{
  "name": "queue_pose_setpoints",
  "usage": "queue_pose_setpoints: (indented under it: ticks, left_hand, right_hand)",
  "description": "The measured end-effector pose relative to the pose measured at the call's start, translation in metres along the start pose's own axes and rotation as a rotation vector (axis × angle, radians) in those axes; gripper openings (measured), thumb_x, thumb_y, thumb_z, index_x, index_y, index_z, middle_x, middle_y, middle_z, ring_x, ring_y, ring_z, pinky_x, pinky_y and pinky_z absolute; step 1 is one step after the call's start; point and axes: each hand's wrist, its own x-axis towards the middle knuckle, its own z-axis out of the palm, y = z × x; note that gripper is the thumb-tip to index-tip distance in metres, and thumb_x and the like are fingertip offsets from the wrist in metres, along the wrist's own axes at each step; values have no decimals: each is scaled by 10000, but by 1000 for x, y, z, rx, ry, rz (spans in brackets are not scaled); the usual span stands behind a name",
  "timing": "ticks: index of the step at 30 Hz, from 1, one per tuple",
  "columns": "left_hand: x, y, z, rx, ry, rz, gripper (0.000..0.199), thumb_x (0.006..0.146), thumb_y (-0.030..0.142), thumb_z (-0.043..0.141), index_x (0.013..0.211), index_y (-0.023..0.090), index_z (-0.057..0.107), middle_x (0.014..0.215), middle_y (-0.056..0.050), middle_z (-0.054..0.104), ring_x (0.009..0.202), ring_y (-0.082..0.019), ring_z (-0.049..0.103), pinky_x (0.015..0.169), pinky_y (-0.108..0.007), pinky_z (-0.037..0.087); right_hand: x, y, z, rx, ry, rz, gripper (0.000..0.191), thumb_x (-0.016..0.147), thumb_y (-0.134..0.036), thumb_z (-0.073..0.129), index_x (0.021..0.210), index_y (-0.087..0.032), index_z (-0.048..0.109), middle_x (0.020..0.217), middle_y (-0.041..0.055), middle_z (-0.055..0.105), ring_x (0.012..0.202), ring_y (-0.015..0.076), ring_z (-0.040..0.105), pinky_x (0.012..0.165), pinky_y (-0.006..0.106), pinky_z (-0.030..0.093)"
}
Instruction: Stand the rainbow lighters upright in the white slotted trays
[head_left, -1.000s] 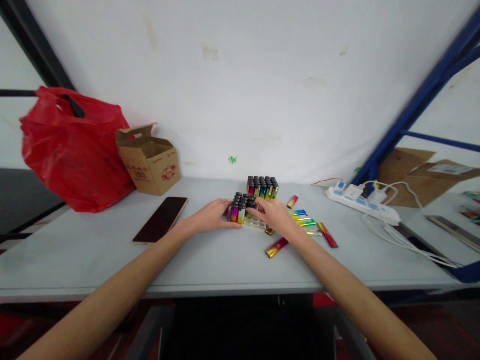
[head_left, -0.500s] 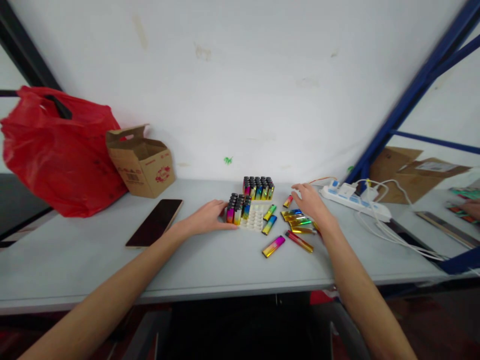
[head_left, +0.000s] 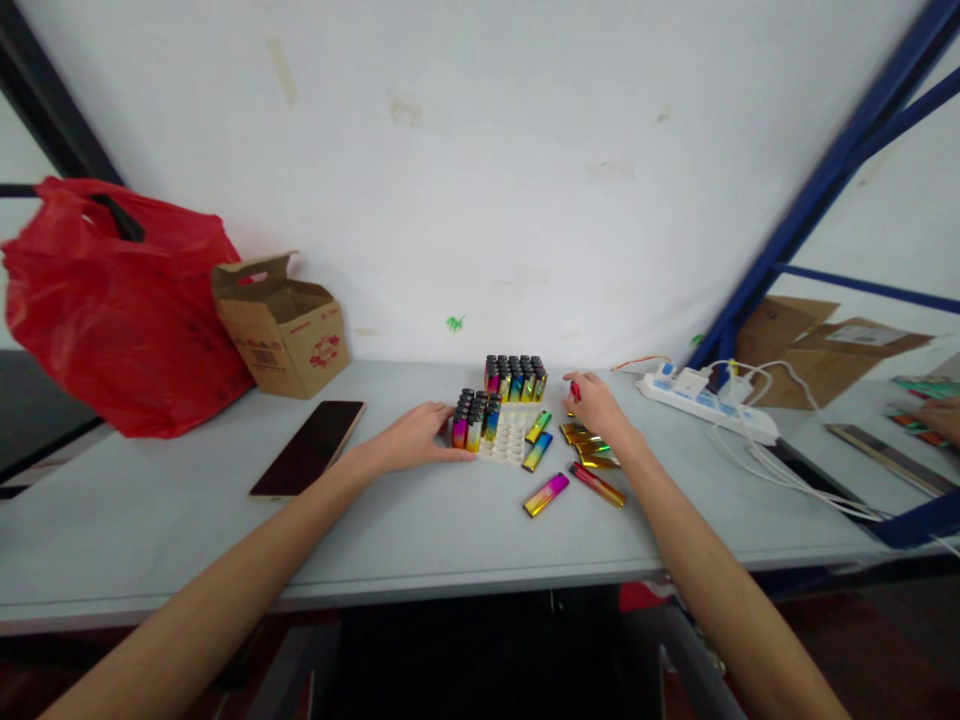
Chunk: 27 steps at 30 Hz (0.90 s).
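Observation:
My left hand [head_left: 418, 437] grips the left side of a white tray [head_left: 508, 443] with round holes, its thumb along the front edge. Upright lighters [head_left: 474, 420] with black tops and shiny rainbow bodies fill the tray's left part; the holes on its right show. My right hand [head_left: 594, 405] is closed on a red lighter [head_left: 574, 391], partly hidden by the fingers. Beneath and in front of that hand lie several loose lighters [head_left: 585, 437]. A pink-and-yellow lighter [head_left: 546, 495] and a red-and-gold lighter [head_left: 597, 484] lie closer to me.
Behind the tray stands a second block of upright lighters [head_left: 516, 377]. To the left are a phone [head_left: 309, 450], a cardboard box [head_left: 289, 335] and a red plastic bag [head_left: 127, 320]. A power strip [head_left: 709, 408] with white cables lies right. Another person's hand [head_left: 941, 415] shows far right.
My right hand has moved slightly left and closed on the red lighter that lay beside its fingertips. My left hand stays at the tray.

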Motion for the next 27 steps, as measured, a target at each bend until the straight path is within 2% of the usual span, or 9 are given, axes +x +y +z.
queue_pose_setpoints:
  ticks: [4,7,11,13,15,18,20,22,27]
  left_hand:
    - [0,0,0,-9,11,-6,678,713,784,657,1026,182,674,1037,-111,716,953,-303,658,890,-393,511]
    - [-1,1,0,-6,11,-4,694,716,788,651,1041,175,674,1053,-121,714,955,-310,658,892,-400,510]
    - [-1,2,0,-1,11,-8,692,711,780,665,1046,175,676,1049,-121,712,953,-315,662,886,-396,508]
    - [-1,1,0,2,6,-5,694,716,781,660,1049,172,675,1048,-123,712,952,-316,661,883,-397,508]
    - [-1,1,0,7,1,3,702,725,787,648,1062,171,670,1053,-124,710,958,-315,660,882,-397,508]
    - [-1,0,0,14,-6,10,707,731,796,636,1071,175,663,1053,-119,710,971,-314,662,883,-391,509]
    - [-1,-1,1,15,-8,13,706,735,791,638,1080,175,661,1062,-120,712,988,-317,663,895,-392,508]
    - [0,-1,1,17,-6,19,715,740,785,641,1096,165,661,1080,-129,712,1007,-325,662,912,-401,504]
    - [0,-3,3,25,-1,24,740,741,792,634,1103,147,662,1071,-140,714,982,-330,664,903,-412,503]
  right_hand:
    - [2,-1,-2,281,166,-5,625,790,-144,608,1410,-149,524,1309,182,613,905,229,686,920,407,538]
    - [4,-7,-4,547,203,100,627,754,-283,698,1353,-171,549,1167,135,691,828,219,689,829,416,570]
    - [1,-26,-10,970,92,108,451,743,-506,728,1055,-194,634,937,56,697,825,195,665,726,349,572]
    - [-3,-39,-14,1157,30,108,475,759,-577,709,1048,-226,571,911,16,673,682,137,626,603,283,533]
    - [-7,-50,-17,1240,-23,125,481,785,-614,683,1048,-259,492,795,-47,632,487,80,487,462,215,408]
    - [-11,-62,-19,1146,-21,137,439,848,-666,588,960,-256,478,572,-108,448,406,73,273,404,206,219]
    - [-14,-67,-18,970,54,98,467,886,-684,524,797,-227,492,531,-85,366,456,91,284,439,231,217]
    - [-17,-71,-15,783,132,51,549,908,-677,495,627,-211,417,528,-53,331,509,101,301,483,257,218]
    - [-24,-80,-5,563,165,33,558,912,-583,491,530,-216,316,515,-40,261,521,103,259,527,289,177]
